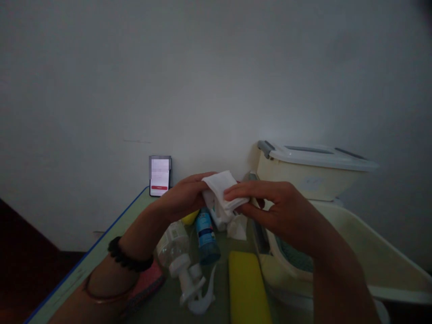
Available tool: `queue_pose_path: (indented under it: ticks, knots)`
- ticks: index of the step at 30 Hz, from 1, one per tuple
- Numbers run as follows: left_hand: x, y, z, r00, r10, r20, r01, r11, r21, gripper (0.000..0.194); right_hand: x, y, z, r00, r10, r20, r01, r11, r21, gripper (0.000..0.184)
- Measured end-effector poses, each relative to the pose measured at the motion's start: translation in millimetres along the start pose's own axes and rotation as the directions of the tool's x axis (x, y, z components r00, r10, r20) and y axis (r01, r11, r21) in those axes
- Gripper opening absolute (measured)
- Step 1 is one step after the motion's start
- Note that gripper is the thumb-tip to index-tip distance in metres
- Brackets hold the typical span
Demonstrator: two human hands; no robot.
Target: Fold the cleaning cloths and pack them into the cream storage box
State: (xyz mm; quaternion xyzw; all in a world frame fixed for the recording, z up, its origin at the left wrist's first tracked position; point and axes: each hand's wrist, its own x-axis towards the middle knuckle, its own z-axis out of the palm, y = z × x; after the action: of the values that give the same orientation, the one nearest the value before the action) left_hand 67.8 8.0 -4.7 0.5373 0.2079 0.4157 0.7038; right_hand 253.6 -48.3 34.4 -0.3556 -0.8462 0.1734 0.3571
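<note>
A folded white tissue [219, 183] is held between my two hands above the table. My left hand [187, 195] grips its left side, with the fingers partly hidden behind it. My right hand [270, 198] pinches the right side, fingertips lying on the front of the fold. Below them lie a blue bottle [206, 238] and a clear pump bottle [175, 245] with a white pump head. A crumpled white piece [237, 227], perhaps another tissue, rests just under my right hand.
A phone [159, 176] leans upright against the wall at the table's back. On the right stand a large open cream bin [357, 243] and a lidded box [303, 173]. A yellow block [248, 288] lies at the front. The table's blue edge [91, 245] runs along the left.
</note>
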Motion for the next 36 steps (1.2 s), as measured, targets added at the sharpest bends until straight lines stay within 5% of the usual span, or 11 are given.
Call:
queue_pose_path:
  ticks: [17, 22, 27, 36]
  knots:
    - [-6.0, 13.3, 13.0, 1.000, 0.024, 0.009, -0.020, 0.953, -0.302, 0.030, -0.4, -1.8, 5.8, 0.994, -0.058, 0.088, 0.058, 0.998, 0.005, 0.021]
    - [-5.7, 15.3, 13.6, 0.999, -0.005, 0.034, 0.015, 0.950, -0.313, 0.035, -4.9, -3.0, 1.7, 0.995, 0.076, -0.059, -0.069, 0.992, 0.106, 0.020]
    - [-6.1, 16.6, 15.1, 1.000, -0.007, 0.029, 0.015, 0.955, -0.296, 0.034, 0.5, -3.6, 10.2, 0.946, 0.192, -0.261, -0.137, 0.967, 0.213, 0.017]
    - [-7.0, 13.3, 14.6, 0.994, 0.082, -0.076, -0.088, 0.993, -0.077, 0.006, 6.3, -6.9, 16.9, 0.933, 0.302, -0.196, -0.246, 0.932, 0.267, 0.021]
